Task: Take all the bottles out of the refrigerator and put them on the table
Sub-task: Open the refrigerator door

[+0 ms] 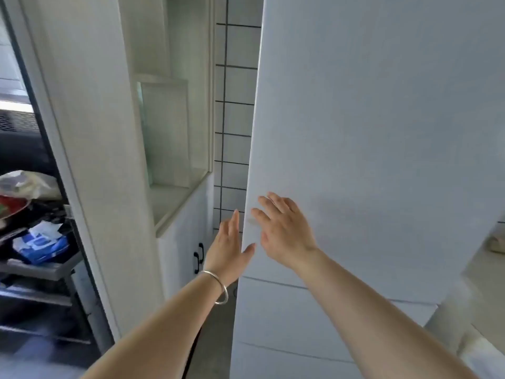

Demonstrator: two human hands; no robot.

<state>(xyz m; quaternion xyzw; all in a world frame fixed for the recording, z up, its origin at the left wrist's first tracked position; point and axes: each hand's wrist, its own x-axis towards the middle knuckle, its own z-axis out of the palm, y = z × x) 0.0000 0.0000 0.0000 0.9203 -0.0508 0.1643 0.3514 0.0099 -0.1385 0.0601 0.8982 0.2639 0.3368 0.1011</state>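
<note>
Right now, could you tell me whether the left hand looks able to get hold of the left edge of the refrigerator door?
Probably yes. The left hand is open right at the refrigerator door edge, thumb near it, with nothing between them.

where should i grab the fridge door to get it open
Take the upper fridge door by its left vertical edge, coming from the left, where a gap shows against the tiled wall. The front is flat with no handle in view. The left hand is already at that edge with fingers straight; the right hand lies open over the front.
</note>
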